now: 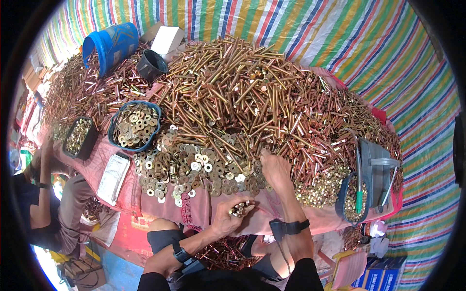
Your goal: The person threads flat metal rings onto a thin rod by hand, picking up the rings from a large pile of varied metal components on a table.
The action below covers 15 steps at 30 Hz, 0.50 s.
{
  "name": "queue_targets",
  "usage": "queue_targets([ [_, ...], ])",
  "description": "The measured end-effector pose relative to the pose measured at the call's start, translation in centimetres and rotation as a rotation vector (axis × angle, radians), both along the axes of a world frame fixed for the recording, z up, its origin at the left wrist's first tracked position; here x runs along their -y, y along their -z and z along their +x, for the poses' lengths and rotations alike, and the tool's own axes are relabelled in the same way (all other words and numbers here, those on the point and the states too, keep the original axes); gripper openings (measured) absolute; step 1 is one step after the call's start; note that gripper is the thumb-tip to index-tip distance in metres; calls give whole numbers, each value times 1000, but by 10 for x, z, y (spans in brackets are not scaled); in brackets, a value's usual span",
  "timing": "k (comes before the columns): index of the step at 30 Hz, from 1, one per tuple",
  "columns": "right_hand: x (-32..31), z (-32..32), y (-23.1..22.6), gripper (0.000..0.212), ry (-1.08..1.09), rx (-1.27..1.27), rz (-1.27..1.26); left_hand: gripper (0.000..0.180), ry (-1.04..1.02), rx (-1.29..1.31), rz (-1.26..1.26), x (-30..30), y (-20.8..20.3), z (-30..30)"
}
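Observation:
Palm up above the near edge of the table, my left hand (230, 216) is closed around a small bundle of metal bolts (240, 209), their ends showing between thumb and fingers. My right hand (275, 169) reaches farther forward, its fingers curled down at the border between the heap of long brass-coloured bolts (252, 97) and the loose flat washers (194, 167). What its fingertips grip, if anything, is hidden. Small brass-coloured nuts (315, 189) lie spread to the right of my right wrist.
A blue basin (112, 130) of washers and a dark tub (83, 151) of small parts stand left. Behind are a tipped blue bucket (114, 46) and a black pot (151, 66). At right sits a grey scoop-like container (374, 167). A co-worker's arm (44, 179) shows far left.

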State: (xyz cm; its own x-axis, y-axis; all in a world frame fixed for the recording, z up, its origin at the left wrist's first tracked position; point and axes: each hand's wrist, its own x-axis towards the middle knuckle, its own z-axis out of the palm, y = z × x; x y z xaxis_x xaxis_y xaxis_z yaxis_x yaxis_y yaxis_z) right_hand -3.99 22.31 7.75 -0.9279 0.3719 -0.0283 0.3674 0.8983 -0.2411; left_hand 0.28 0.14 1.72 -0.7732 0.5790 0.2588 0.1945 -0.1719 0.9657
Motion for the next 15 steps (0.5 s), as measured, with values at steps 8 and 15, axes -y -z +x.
queue_targets([
  [8, 5, 39, -3, 27, -23, -40, -30, 24, -18, 57, 11, 1, -5, 3],
  [15, 7, 18, 8, 25, -47, -317, -23, 24, 10, 72, 82, 1, -3, 1],
])
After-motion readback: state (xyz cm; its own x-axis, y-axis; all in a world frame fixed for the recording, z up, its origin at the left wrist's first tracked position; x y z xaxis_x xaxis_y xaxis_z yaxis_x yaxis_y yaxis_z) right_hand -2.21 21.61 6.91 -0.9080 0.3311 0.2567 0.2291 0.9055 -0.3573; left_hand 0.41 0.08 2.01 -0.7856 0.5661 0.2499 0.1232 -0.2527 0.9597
